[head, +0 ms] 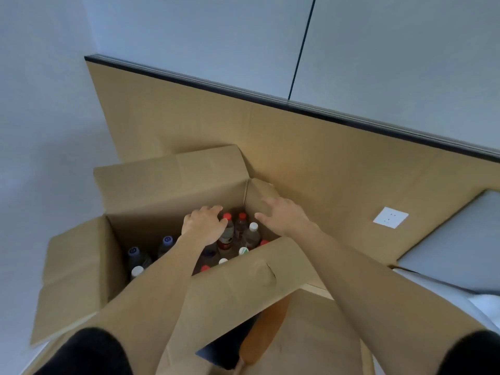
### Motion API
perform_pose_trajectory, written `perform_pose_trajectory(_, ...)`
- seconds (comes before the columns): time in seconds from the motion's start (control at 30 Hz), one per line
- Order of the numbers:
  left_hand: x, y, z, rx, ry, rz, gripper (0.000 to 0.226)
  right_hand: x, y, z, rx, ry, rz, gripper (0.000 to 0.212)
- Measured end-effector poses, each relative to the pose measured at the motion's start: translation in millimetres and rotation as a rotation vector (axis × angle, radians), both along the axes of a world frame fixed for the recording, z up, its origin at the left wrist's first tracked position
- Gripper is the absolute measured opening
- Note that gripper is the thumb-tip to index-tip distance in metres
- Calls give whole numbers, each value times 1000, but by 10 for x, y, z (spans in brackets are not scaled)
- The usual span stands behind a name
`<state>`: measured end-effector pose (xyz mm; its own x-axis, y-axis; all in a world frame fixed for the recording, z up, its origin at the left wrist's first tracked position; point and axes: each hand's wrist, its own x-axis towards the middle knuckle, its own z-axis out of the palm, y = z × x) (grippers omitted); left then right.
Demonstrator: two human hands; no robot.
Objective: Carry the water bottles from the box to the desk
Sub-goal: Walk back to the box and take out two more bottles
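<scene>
Head view, the only one: the person leans over an open cardboard box (173, 201), flaps folded out, both bare forearms reaching down into it. The left hand (204, 224) hangs knuckles-up over the bottles, fingers curled downward; its fingertips sit just beside a red-capped bottle (226, 231), but whether they already grip anything beneath the palm cannot be told. The right hand (284, 216) is spread and relaxed, fingers straight, holding nothing, hovering near the box's far right corner with a white-capped bottle (253, 234) just below and left of its thumb. More bottles stand upright nearer the person than the left hand, including two purple-capped ones (151, 251) off to its left. The desk is not identifiable here. Judged step: picking bottles out. To do it well, each hand should likely close round a bottle's neck or shoulder, lift straight up clear of its neighbours, and avoid snagging the near flap (243, 282) under the forearms.
</scene>
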<state>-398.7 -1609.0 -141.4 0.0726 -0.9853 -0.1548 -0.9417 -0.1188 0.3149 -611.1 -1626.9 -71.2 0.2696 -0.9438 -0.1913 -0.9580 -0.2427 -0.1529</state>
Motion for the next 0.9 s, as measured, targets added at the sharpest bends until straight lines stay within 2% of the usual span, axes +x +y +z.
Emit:
perform_pose_trajectory(0.43, 183, -488, -492, 146, -20, 42, 55, 223, -958, -639, 172, 15, 101, 57)
perform_pose_trajectory(0.73, 572, -408, -684, 218, -13, 251, 54, 451, -1528, -1293, 307, 97, 253, 57)
perform_pose_trajectory(0.9, 757, -249, -762, 235, 2, 367, 53, 586, -1629, -1618, 335, 155, 361, 47)
